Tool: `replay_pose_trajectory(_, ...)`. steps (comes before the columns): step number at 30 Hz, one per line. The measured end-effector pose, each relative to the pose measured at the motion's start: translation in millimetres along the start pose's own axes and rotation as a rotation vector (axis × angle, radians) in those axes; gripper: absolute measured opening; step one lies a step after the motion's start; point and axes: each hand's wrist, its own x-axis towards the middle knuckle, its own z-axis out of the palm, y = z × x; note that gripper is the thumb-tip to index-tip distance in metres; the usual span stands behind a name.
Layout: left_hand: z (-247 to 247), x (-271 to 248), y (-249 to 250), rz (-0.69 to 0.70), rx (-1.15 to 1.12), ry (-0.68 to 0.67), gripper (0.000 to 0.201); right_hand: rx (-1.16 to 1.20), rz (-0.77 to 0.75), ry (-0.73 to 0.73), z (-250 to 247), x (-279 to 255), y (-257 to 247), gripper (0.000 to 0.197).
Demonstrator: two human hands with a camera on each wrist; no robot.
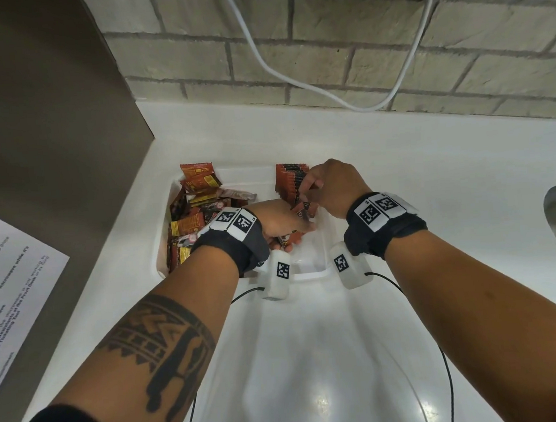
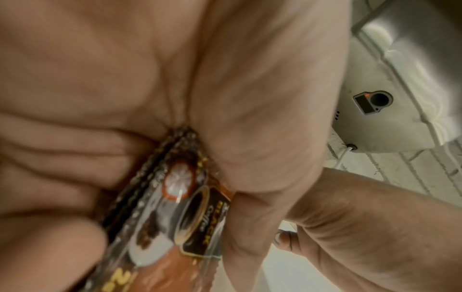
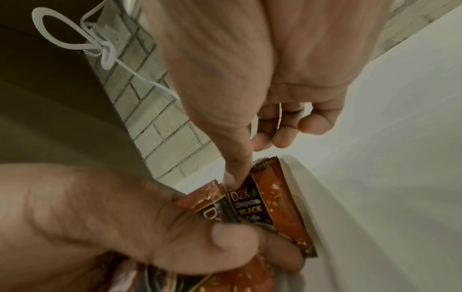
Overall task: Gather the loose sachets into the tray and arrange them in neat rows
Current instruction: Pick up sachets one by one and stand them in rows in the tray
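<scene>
Over the white tray (image 1: 319, 241), the left hand (image 1: 281, 222) grips a small bundle of brown sachets (image 1: 301, 210) in curled fingers. At its 1 o'clock, touching it, the right hand (image 1: 338, 186) pinches the top of that bundle. A neat row of sachets (image 1: 289, 181) stands at 11 o'clock of the right hand; a loose heap (image 1: 197, 214) fills the tray at 9 o'clock of the left hand.

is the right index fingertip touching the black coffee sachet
Touching. The right wrist view shows the right hand pressing its index fingertip onto the top edge of the black coffee sachet.
</scene>
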Motion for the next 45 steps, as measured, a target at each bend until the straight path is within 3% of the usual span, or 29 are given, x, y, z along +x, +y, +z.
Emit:
replay_pose_trajectory(9, 1, -4, 0, -0.001, -0.026, -0.004, 0.021, 0.056, -0.005, 0.018, -1, -2, 2, 0.013)
replay_pose_trajectory(15, 0, -7, -1, -0.005, -0.189, -0.006, 0.011, 0.066, -0.014, 0.049, -10, -8, 4, 0.013)
replay_pose_trajectory(45, 4, -10, 0, -0.038, -0.202, -0.020, 0.015, 0.043, 0.010, 0.063, -6, -5, 10, 0.012)
